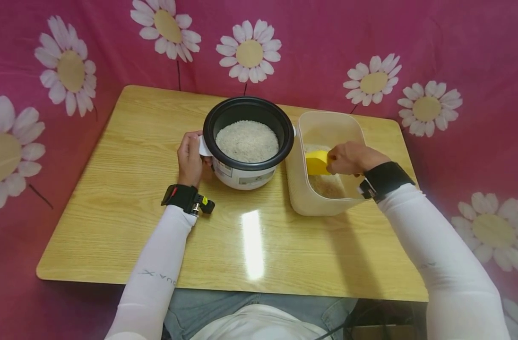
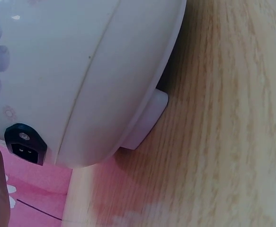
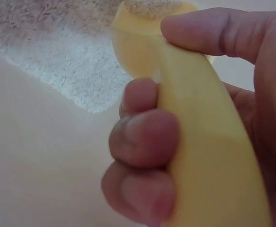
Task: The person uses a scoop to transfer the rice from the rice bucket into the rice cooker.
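Yellow scoop (image 1: pixel 316 163): one, inside the bin toward its left side, bowl pointing left. Grains show at the bowl in the right wrist view; how much it carries, and whether it touches the rice below, we cannot tell.

Right hand (image 1: pixel 348 158): closed firmly about the scoop's handle, fingers curled beneath, thumb laid along the top near the bowl.

Bin (image 1: pixel 323 208): one, pale, deep, open-topped, rounded corners, standing on the right half of the worktop (image 1: pixel 135 226).

Loose rice (image 1: pixel 327 186): in the bottom of the bin; we note a whiter patch and a browner one in the right wrist view.

Rice cooker (image 1: pixel 244 180): one, white body with labels on its near side, lid off, just left of the bin. Its right handle comes close to the bin's rim; we cannot tell whether they touch. The left wrist view adds a dark power socket (image 2: pixel 25 145) and a pale foot (image 2: pixel 147 118).

Cooker rice (image 1: pixel 247 141): a broad white bed within the black-rimmed pot.

Left hand (image 1: pixel 190 158): fingers bent round the cooker's white left handle (image 1: pixel 204 147), holding it.

Worktop: wood-grained, rounded corners, a bright reflection near the middle of its near side.

Backdrop (image 1: pixel 310 42): pink cloth, large white daisies, along the far, left and right sides.
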`<move>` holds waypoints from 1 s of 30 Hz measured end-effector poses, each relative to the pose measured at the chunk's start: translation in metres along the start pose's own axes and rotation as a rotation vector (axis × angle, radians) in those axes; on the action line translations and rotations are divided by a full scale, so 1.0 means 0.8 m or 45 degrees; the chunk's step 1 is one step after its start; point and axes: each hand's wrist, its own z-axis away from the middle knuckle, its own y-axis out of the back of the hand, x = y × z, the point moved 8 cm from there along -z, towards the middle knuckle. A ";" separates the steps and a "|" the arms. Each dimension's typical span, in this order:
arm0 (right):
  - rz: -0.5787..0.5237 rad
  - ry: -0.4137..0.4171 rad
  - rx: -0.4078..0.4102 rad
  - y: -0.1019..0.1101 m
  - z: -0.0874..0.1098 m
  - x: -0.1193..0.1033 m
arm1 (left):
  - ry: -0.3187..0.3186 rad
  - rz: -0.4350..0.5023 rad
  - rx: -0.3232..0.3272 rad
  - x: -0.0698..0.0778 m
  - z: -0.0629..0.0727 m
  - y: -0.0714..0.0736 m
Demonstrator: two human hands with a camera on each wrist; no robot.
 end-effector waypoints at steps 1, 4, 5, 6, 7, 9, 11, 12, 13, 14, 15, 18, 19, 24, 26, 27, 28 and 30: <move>0.005 0.004 -0.002 0.000 0.001 -0.001 | 0.002 -0.003 -0.002 0.000 0.000 0.000; -0.005 -0.001 -0.008 0.002 0.006 -0.003 | 0.003 0.008 -0.006 0.000 0.000 -0.001; -0.006 -0.002 -0.010 0.002 0.007 -0.004 | 0.000 0.011 -0.006 0.000 0.000 -0.001; -0.010 -0.008 -0.015 0.003 0.009 -0.005 | -0.004 0.011 -0.006 0.000 0.000 -0.001; -0.012 -0.014 -0.020 0.003 0.011 -0.005 | -0.009 0.011 -0.007 0.000 -0.001 -0.001; -0.018 -0.025 -0.036 0.004 0.015 -0.005 | -0.019 0.007 -0.009 0.001 -0.001 -0.001; -0.021 -0.040 -0.064 0.004 0.018 -0.004 | -0.026 0.001 -0.009 0.000 -0.002 -0.001; -0.016 -0.044 -0.084 0.003 0.019 -0.004 | -0.028 0.001 -0.009 0.000 -0.002 -0.001; -0.006 -0.046 -0.102 0.002 0.019 -0.003 | -0.029 0.002 -0.009 0.000 -0.002 -0.001; 0.005 -0.046 -0.122 0.001 0.020 -0.003 | -0.029 0.004 -0.008 0.000 -0.002 -0.001; 0.017 -0.048 -0.142 0.000 0.020 -0.002 | -0.029 0.006 -0.008 0.000 -0.002 -0.001; 0.038 -0.045 -0.195 -0.005 0.020 0.001 | -0.027 0.012 -0.010 0.001 -0.001 -0.002; 0.035 -0.046 -0.205 -0.007 0.020 0.002 | -0.027 0.014 -0.009 0.001 0.000 -0.002; 0.019 -0.046 -0.229 -0.012 0.022 0.008 | -0.019 0.008 0.000 0.002 0.000 -0.002; 0.005 -0.050 -0.235 -0.013 0.023 0.010 | -0.013 -0.003 0.005 0.001 -0.001 -0.001; -0.012 -0.057 -0.239 -0.014 0.024 0.012 | -0.013 -0.005 0.005 0.001 -0.001 -0.001; -0.041 -0.067 -0.247 -0.015 0.025 0.014 | -0.013 -0.005 0.005 0.001 -0.002 -0.001; -0.075 -0.070 -0.265 -0.016 0.025 0.015 | -0.013 -0.003 0.010 0.000 -0.002 0.000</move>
